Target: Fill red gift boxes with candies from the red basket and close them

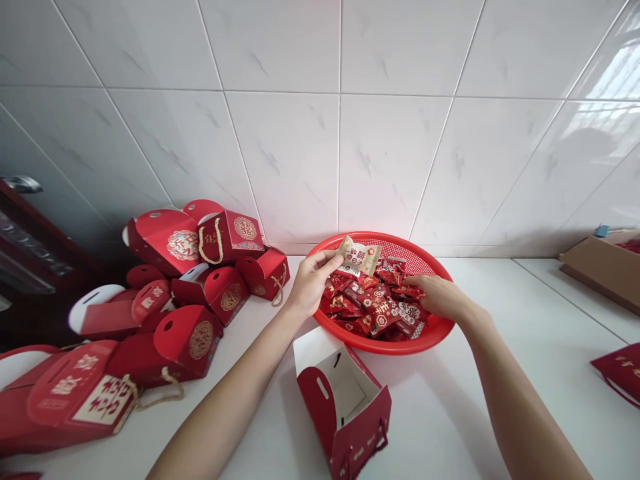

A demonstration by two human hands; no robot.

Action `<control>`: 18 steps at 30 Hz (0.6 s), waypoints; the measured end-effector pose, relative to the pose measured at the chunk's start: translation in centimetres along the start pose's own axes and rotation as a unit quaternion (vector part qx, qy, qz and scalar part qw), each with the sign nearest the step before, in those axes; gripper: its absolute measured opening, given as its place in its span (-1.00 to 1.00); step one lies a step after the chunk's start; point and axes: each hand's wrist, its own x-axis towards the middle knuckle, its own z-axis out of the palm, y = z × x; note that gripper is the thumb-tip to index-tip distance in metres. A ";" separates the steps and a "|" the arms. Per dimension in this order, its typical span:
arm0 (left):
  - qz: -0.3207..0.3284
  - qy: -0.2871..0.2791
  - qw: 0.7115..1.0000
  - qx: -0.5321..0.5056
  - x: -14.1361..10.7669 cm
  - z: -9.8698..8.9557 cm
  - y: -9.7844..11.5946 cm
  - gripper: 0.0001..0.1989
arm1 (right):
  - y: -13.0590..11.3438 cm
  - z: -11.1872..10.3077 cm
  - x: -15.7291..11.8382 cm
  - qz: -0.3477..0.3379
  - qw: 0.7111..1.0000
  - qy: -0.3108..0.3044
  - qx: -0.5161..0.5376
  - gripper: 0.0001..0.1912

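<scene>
Between thumb and fingers, my left hand (pixel 314 280) pinches a cream-and-gold candy packet (pixel 359 256) over the left side of a red plastic basket (pixel 345 340). Red wrapped candies (pixel 377 307) with white and gold print fill the basket. My right hand (pixel 440 297) dips into its right side, fingertips closed among the wrappers; whatever they grip is hidden. Just in front of the basket stands a red gift box (pixel 320 407) with its top open, its white inside bare and a dark red cord handle at the near side.
Several red gift boxes (pixel 203 340) with rope handles crowd the left of the white counter (pixel 430 407). A brown cardboard box (pixel 603 267) stands at the far right, with a red item (pixel 620 373) nearer. Behind rises a tiled wall (pixel 280 153).
</scene>
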 end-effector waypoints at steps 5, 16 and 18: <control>-0.019 0.015 1.000 -0.017 0.0 0.0 0.1 -0.62 | 0.2 0.0 0.2 0.000 1.000 -0.014 -0.009 -0.47; -0.085 0.019 0.992 -0.089 0.2 0.2 1.2 -0.94 | 0.5 0.4 0.4 -0.009 1.000 0.020 -0.006 -0.67; -0.091 0.014 0.991 -0.099 0.3 0.2 1.3 -0.93 | 0.7 0.3 0.3 -0.018 0.999 0.026 0.008 -0.72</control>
